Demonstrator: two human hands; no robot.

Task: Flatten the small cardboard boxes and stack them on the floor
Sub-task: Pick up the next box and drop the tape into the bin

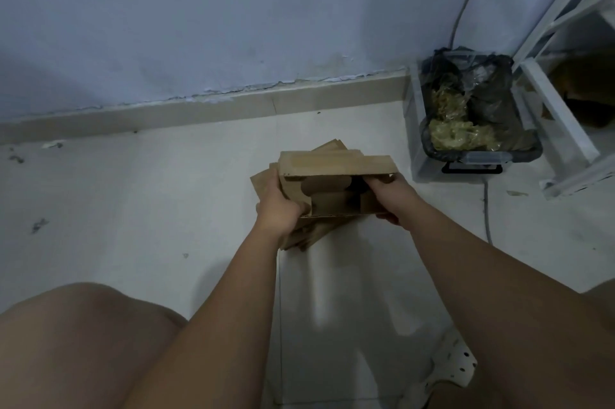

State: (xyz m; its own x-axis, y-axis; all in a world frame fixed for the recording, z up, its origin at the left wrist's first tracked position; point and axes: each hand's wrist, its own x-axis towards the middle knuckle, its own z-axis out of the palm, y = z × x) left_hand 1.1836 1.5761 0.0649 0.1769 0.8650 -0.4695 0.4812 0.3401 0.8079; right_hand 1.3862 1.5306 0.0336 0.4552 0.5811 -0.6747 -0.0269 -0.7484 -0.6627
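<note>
Two bare forearms reach forward from the bottom of my view and meet at a small cardboard box point(336, 190) near the middle of the frame. My left hand point(278, 205) has its fingers curled round the left end of the box. My right hand point(387, 194) grips the right end, with fingers hooked over the edge of the opening and the rest wrapped beneath. Both hands are closed firmly on the cardboard. The box is not yet flat. Its open side faces me, the inner flaps show, and the top panel tips slightly away.

The box is held just above a stack of flattened boxes point(263, 184), which lies fanned unevenly on the floor point(133, 209) under my hands. A bare knee point(83, 325) fills the lower left corner.

The floor is pale tile with a few dark specks of debris point(39, 225) on the left. A bluish wall point(199, 9) rises behind, with peeling paint above a beige skirting board point(199, 107). At the right a white frame point(565, 26) leans in, and a grey cable point(466, 2) runs down the wall to a bin point(472, 160) lined with a black bag and holding yellowish crumpled plastic. A white perforated piece point(449, 365) lies near my right arm.

A paler strip of tape point(312, 160) runs along the box's top panel, too blurred for me to read anything on it.
</note>
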